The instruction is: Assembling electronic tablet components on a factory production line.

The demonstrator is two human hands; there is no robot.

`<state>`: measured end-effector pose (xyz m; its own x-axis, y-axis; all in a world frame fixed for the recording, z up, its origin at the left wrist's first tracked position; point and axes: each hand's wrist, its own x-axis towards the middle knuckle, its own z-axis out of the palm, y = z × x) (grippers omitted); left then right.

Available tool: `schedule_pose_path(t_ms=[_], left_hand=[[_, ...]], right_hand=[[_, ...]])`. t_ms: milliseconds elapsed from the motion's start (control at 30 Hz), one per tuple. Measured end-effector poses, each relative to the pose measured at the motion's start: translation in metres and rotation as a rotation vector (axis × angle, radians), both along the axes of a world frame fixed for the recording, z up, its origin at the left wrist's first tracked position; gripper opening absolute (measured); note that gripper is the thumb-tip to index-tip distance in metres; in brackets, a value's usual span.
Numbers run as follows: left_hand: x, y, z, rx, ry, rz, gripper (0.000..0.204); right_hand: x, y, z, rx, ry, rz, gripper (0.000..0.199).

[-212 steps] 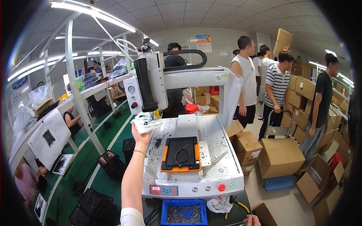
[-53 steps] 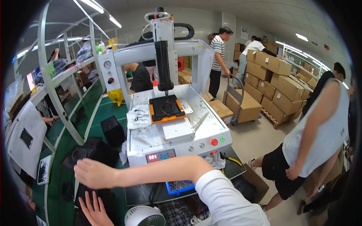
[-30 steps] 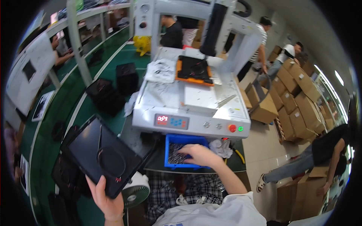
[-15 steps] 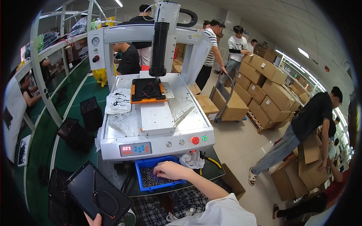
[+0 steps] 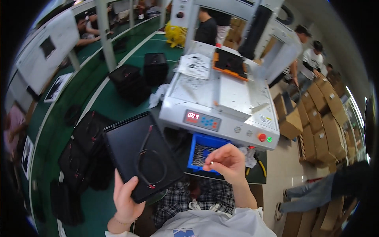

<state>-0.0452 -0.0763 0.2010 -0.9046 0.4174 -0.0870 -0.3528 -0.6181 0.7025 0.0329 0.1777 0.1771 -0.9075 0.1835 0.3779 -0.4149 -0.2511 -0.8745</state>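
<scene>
My left hand (image 5: 128, 199) grips the lower edge of a shallow black rectangular panel (image 5: 124, 144), thumb on its face, and holds it tilted over my lap. A thin black cable (image 5: 139, 168) with red-tipped ends lies looped on the panel. My right hand (image 5: 229, 162) is closed in a pinch on a small shiny metal piece (image 5: 212, 162), its exact kind too small to tell. That hand hovers over the front right of a blue bin (image 5: 192, 151), which holds many small metal parts (image 5: 202, 153) and is partly hidden by the hand.
A white benchtop machine (image 5: 177, 104) stands ahead, with another black panel (image 5: 229, 61) in its orange fixture (image 5: 241, 78). Stacked black panels (image 5: 128, 81) sit on the green bench at left. Yellow-handled pliers (image 5: 261, 168) and a white cloth (image 5: 250, 158) lie right of the bin. Cartons (image 5: 323, 138) and people are farther right.
My right hand has come up out of the blue bin with a small metal piece. The panel in my left hand has risen into fuller view. The head view has swung left and down.
</scene>
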Motion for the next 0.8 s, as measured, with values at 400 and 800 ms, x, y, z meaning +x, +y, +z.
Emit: schedule_pose_path(t_ms=[400, 800], left_hand=[[-0.001, -0.008, 0.004, 0.001, 0.046, -0.126, 0.059], [-0.003, -0.008, -0.011, 0.017, 0.047, -0.167, 0.058]], right_hand=[[-0.008, -0.043, 0.013, 0.357, 0.111, -0.028, 0.014], [-0.025, -0.065, 0.036, 0.904, 0.345, -0.073, 0.026]])
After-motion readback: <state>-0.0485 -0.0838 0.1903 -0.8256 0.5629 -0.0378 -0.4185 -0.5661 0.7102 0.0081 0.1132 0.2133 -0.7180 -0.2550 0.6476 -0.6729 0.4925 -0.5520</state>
